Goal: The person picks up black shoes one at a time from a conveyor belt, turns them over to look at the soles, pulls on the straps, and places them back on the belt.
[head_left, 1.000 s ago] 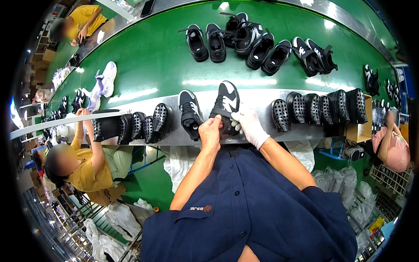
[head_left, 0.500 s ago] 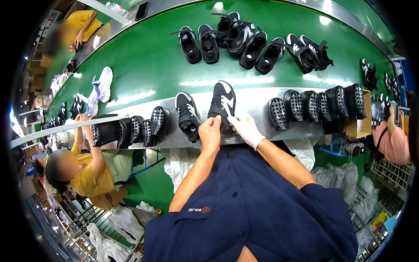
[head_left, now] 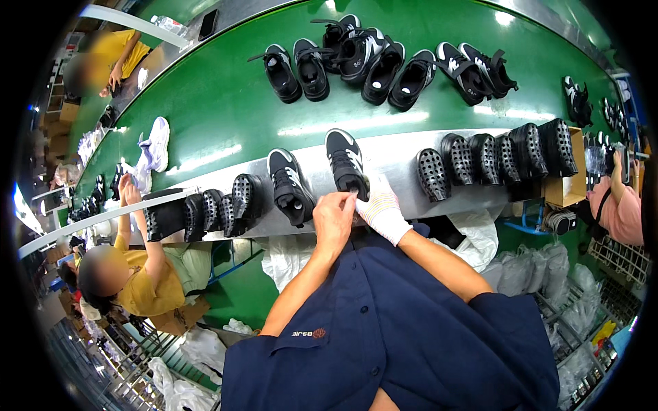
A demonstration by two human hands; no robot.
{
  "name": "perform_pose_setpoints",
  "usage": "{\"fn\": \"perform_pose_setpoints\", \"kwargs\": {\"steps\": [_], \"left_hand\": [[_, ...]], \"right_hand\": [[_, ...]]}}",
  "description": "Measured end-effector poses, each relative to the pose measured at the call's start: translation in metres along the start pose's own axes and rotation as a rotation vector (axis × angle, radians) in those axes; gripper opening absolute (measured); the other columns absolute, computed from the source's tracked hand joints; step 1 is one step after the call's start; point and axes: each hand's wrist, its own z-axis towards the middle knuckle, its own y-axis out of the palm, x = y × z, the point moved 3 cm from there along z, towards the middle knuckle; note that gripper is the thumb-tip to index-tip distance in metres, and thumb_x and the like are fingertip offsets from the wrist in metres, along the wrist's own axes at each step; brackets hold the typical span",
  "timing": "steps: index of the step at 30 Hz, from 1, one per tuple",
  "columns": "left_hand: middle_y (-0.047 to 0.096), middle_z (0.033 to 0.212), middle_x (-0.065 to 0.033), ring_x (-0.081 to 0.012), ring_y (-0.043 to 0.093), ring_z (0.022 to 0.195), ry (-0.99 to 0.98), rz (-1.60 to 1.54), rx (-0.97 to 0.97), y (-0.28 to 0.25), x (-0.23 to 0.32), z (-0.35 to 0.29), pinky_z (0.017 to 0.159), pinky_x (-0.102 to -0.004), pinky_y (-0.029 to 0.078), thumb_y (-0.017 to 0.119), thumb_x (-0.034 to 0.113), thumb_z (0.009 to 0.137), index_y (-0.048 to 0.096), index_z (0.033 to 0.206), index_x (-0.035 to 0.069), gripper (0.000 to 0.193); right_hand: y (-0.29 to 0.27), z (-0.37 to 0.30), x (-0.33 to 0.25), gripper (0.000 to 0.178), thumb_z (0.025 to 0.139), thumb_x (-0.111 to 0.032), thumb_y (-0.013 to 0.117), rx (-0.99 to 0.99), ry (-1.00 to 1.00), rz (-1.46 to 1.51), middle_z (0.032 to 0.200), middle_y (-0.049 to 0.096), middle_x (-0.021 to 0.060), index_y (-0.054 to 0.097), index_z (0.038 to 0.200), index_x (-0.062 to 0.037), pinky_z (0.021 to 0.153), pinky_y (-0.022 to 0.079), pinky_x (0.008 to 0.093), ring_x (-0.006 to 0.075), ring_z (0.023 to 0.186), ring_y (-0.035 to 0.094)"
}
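A black sneaker [head_left: 343, 159] with grey and white trim lies on the metal ledge in front of me, toe pointing away. My bare left hand [head_left: 334, 222] is closed at its heel, thumb and fingertips pinched together on the heel edge. My right hand [head_left: 384, 211], in a white glove, grips the heel from the right side; its fingertips are partly hidden by the shoe. Left of it stands the matching sneaker [head_left: 286, 179], its opening toward me, touched by neither hand.
Black studded shoe moulds [head_left: 433, 177] stand in a row on the right of the ledge, with more moulds [head_left: 245, 198] on the left. Several black sneakers [head_left: 356, 58] lie on the green table. A cardboard box [head_left: 563, 185] sits at right. A co-worker in yellow [head_left: 152, 277] works at left.
My left hand has moved from the middle of the sneaker to its heel. My right hand has closed in around the heel. The sneaker has turned slightly, its toe swinging left.
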Motion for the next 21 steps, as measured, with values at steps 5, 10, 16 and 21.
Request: {"fn": "perform_pose_setpoints", "kwargs": {"steps": [5, 10, 16, 21], "left_hand": [[0.060, 0.095, -0.0131, -0.0350, 0.061, 0.093, 0.143, 0.293, 0.193, -0.008, 0.006, 0.011, 0.080, -0.0441, 0.052, 0.079, 0.006, 0.078, 0.063, 0.096, 0.005, 0.024], [0.058, 0.093, -0.0123, -0.0340, 0.059, 0.089, 0.376, 0.368, 0.156, -0.004, -0.006, 0.023, 0.078, -0.0457, 0.049, 0.078, 0.003, 0.070, 0.065, 0.101, 0.006, 0.034], [0.057, 0.091, -0.0092, -0.0300, 0.058, 0.089, 0.401, 0.448, 0.149, -0.004, 0.015, 0.029, 0.076, -0.0429, 0.047, 0.069, 0.006, 0.076, 0.064, 0.091, 0.009, 0.015], [0.056, 0.090, -0.0093, -0.0284, 0.056, 0.087, 0.566, 0.445, 0.030, 0.000, 0.005, 0.037, 0.075, -0.0403, 0.046, 0.062, 0.013, 0.080, 0.062, 0.081, 0.008, 0.005]], "right_hand": [[0.000, 0.004, 0.000, 0.045, 0.084, -0.025, 0.080, 0.002, -0.005, -0.052, 0.110, 0.065, 0.0263, 0.064, 0.115, 0.0019, 0.090, 0.052, 0.0483, 0.0459, 0.103, 0.063], [0.015, 0.011, 0.013, 0.030, 0.088, -0.025, 0.075, 0.063, 0.010, -0.175, 0.105, 0.067, 0.0247, 0.065, 0.104, -0.0010, 0.083, 0.053, 0.0509, 0.0461, 0.095, 0.065], [0.021, 0.015, 0.000, 0.027, 0.089, -0.021, 0.068, -0.024, -0.019, -0.327, 0.104, 0.068, 0.0231, 0.066, 0.110, -0.0022, 0.084, 0.055, 0.0511, 0.0430, 0.096, 0.068], [0.022, 0.015, -0.003, 0.027, 0.089, -0.020, 0.067, -0.011, -0.091, -0.335, 0.104, 0.069, 0.0230, 0.067, 0.110, -0.0021, 0.084, 0.056, 0.0514, 0.0424, 0.096, 0.068]]}}
